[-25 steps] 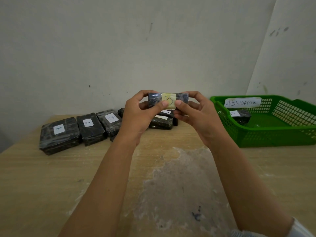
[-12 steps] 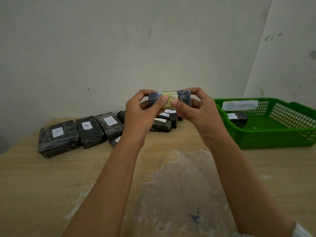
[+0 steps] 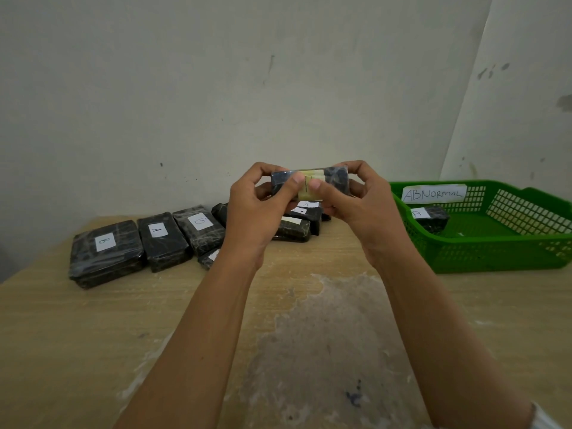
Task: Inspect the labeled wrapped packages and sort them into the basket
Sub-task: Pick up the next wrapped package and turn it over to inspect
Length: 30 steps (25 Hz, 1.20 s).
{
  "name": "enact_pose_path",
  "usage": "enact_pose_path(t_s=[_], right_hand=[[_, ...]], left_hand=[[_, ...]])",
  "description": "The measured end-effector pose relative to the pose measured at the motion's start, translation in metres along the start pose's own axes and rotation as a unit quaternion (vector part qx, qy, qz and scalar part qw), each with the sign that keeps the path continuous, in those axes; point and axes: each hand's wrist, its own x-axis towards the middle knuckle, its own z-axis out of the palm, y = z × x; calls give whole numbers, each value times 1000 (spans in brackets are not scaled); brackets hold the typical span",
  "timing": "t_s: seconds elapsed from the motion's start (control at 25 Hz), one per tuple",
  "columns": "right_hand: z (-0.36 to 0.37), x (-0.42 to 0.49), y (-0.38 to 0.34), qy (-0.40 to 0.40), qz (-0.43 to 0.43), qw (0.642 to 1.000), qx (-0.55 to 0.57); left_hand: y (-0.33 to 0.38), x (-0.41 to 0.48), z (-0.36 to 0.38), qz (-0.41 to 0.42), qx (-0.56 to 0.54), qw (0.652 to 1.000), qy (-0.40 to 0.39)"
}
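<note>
My two forearms reach forward over the bench [image 3: 93, 335] and meet in front of me. My left hand [image 3: 253, 212] and right hand [image 3: 365, 212] pinch one wrapped package [image 3: 335, 179] between them, raised above the bench. My fingers curl behind it and both thumbs press on its yellowish label [image 3: 309, 174]. The thumbs hide most of the letter, so I cannot read it. To inspect well, I think I should slide the thumbs outward to the dark ends and tilt the label toward my eyes, gripping gently. Just beyond my hands lies a small pile of packages [image 3: 294, 229]. A row of packages [image 3: 105, 252] lies left of my left hand. Right of my right hand stands the green basket [image 3: 495, 255], marked ABNORMAL, with one package labelled A [image 3: 431, 216] inside.
</note>
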Motion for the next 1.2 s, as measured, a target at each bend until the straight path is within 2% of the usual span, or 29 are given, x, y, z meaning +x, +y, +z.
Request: enact_pose_path(t_s=[0.16,0.36,0.68,0.88,1.04,1.2], right_hand=[[-1,0,-1,-9,-6,1000,-11],[-11,2,-4,-37,27,996,73],[-14,3,-7,-49,24,995,78],[-21,4,-5,-101,-5,991,92],[-24,5,-6,-107,8,988,111],[-14,3,-6,-80,29,991,100]], left_hand=[[4,0,-2,-8,-8,1000,-13],[8,0,-6,-18,-24,999,-18],[11,2,-10,-34,-38,998,-39],[13,2,-11,-92,-97,989,-66],[14,2,-13,-72,-115,988,-68],[12,2,-11,-48,-83,992,-78]])
